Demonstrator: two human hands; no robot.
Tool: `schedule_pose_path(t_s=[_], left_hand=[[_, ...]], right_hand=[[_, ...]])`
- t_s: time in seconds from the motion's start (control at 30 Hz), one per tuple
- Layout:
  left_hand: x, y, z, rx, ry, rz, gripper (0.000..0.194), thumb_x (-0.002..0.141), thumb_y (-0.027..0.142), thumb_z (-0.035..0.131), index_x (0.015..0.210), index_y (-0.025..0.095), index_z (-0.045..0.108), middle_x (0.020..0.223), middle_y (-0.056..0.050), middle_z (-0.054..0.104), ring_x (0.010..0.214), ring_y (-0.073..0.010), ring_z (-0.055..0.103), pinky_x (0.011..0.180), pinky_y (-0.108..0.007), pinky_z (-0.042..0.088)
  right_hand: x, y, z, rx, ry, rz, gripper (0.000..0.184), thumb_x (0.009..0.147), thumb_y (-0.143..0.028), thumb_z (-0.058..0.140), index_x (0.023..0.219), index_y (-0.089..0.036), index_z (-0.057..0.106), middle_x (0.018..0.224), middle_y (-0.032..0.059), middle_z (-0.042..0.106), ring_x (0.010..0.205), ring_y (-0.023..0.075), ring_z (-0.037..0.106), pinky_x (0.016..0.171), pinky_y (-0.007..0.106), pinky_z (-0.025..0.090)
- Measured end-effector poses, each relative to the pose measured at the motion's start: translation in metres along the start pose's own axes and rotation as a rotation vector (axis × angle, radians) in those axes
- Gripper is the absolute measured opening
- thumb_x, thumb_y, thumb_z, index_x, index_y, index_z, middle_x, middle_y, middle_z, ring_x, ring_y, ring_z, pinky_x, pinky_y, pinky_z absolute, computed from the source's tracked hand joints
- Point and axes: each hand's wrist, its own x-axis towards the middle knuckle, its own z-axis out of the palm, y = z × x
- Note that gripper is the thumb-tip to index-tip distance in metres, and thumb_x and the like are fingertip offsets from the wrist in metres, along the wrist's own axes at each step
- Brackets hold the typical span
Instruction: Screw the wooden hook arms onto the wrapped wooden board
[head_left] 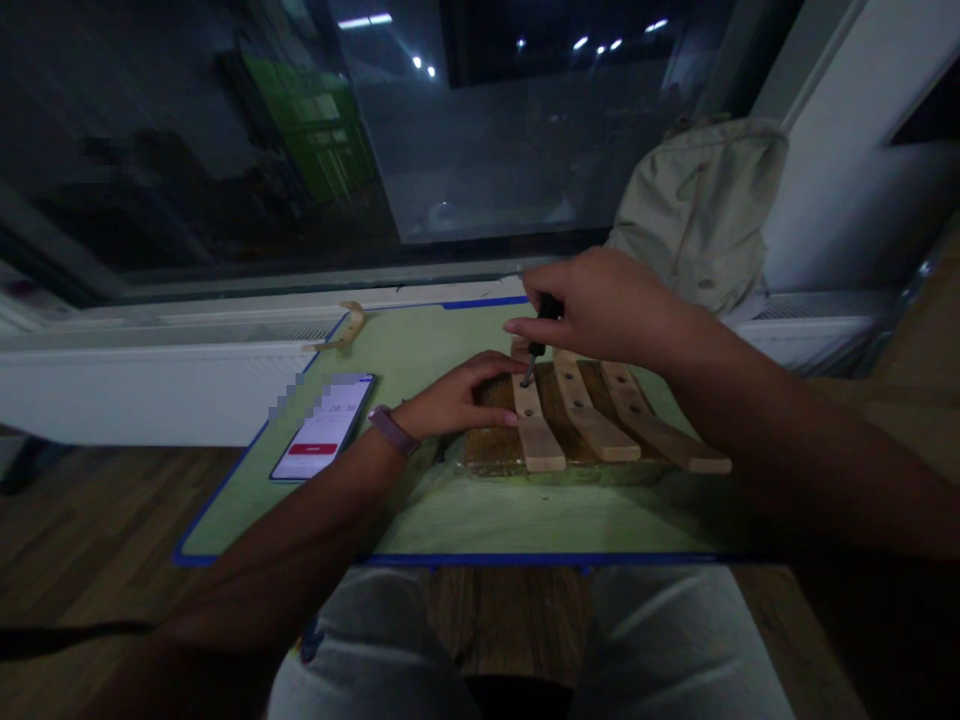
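Observation:
A dark wooden board with three pale wooden slats across it lies on a green mat. My right hand is closed round the black handle of a screwdriver, held upright with its tip on the leftmost slat. My left hand, with a band on its wrist, rests flat on the board's left part, fingers stretched beside the screwdriver tip.
A lit phone lies on the mat to the left. A curved wooden piece sits at the mat's far left corner. A pale backpack leans by the window at the right. My knees show below the mat's blue edge.

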Motion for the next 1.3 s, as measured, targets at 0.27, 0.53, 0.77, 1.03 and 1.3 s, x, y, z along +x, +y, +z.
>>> schedule_pose_path(t_s=[0.27,0.53,0.77,1.03,1.3], left_hand=[[-0.003,0.002,-0.003,0.114,0.233,0.096,0.053,0.087,0.064,0.051,0.115,0.021,0.064,0.130,-0.013,0.051,0.129,-0.0295,0.045,0.111,-0.049,0.033],[0.008,0.039,-0.007,0.058,0.746,0.077,0.024,0.082,0.039,0.069,0.094,0.021,0.061,0.096,-0.005,0.057,0.091,-0.0179,0.057,0.083,-0.031,0.047],[0.042,0.065,0.002,-0.163,0.706,-0.144,0.028,0.066,0.031,0.080,0.079,0.018,0.059,0.074,0.001,0.059,0.065,-0.0129,0.054,0.060,-0.024,0.044],[0.053,0.067,0.014,-0.276,0.812,-0.105,0.022,0.067,0.027,0.077,0.075,0.016,0.059,0.073,0.002,0.060,0.068,-0.0117,0.058,0.063,-0.023,0.047],[0.060,0.062,0.020,-0.509,0.787,-0.110,0.028,0.075,0.034,0.073,0.089,0.017,0.056,0.080,-0.002,0.066,0.072,-0.0144,0.065,0.066,-0.027,0.051]], right_hand=[[-0.006,0.005,-0.002,0.246,-0.096,-0.203,0.017,0.086,-0.027,0.056,0.100,-0.017,0.052,0.094,0.0070,0.062,0.078,0.0167,0.054,0.066,0.027,0.035],[0.000,0.005,0.011,0.584,-0.025,-0.212,0.038,0.073,-0.012,0.066,0.099,-0.021,0.040,0.083,-0.0030,0.054,0.074,0.0139,0.052,0.066,0.024,0.036],[0.001,0.006,0.015,0.586,0.006,-0.136,0.039,0.070,-0.016,0.068,0.093,-0.023,0.037,0.081,-0.0040,0.054,0.070,0.0128,0.052,0.061,0.023,0.034],[-0.016,0.020,-0.007,0.533,0.029,-0.145,0.045,0.074,-0.028,0.073,0.108,-0.020,0.045,0.085,-0.0013,0.056,0.073,0.0137,0.054,0.064,0.025,0.040],[-0.065,0.089,0.029,0.906,0.493,0.496,0.036,0.077,-0.056,0.058,0.086,-0.023,0.049,0.079,0.0007,0.053,0.071,0.0149,0.053,0.057,0.026,0.044]])
